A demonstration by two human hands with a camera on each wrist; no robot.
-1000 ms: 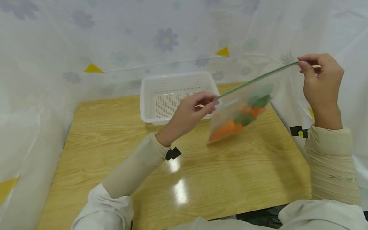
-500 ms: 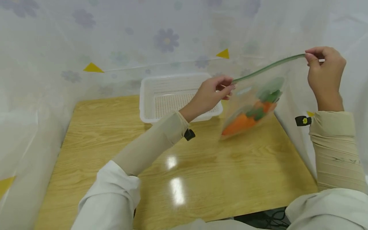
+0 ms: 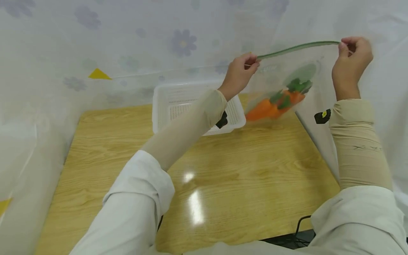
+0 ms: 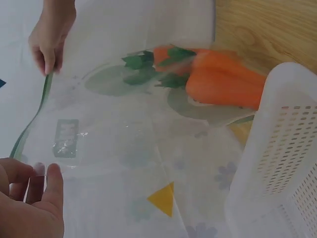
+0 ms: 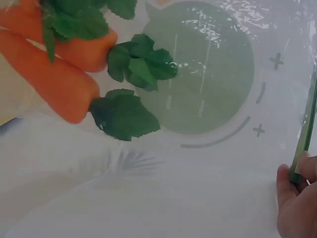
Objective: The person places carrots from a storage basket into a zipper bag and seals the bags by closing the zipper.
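Observation:
A clear zip bag (image 3: pixel 287 76) with a green seal strip (image 3: pixel 296 46) hangs in the air above the table's far right. Orange carrots with green leaves (image 3: pixel 274 104) lie in its bottom. My left hand (image 3: pixel 240 71) pinches the left end of the seal, and my right hand (image 3: pixel 350 58) pinches the right end. In the left wrist view the bag (image 4: pixel 124 144) stretches from my left hand (image 4: pixel 29 198) to my right hand (image 4: pixel 49 34), carrots (image 4: pixel 218 79) at its low end. The right wrist view shows the carrots (image 5: pixel 54 74) and my right hand (image 5: pixel 297 198) on the strip.
A white perforated plastic basket (image 3: pixel 178 106) stands at the back of the wooden table (image 3: pixel 239 177), just left of the hanging bag; it also shows in the left wrist view as the basket (image 4: pixel 282 158). Flowered plastic sheeting (image 3: pixel 95 42) walls the table on three sides.
Both hands have lifted the bag upward and away from me. The left hand rose most, so the seal strip now runs nearly level instead of sloping down to the left.

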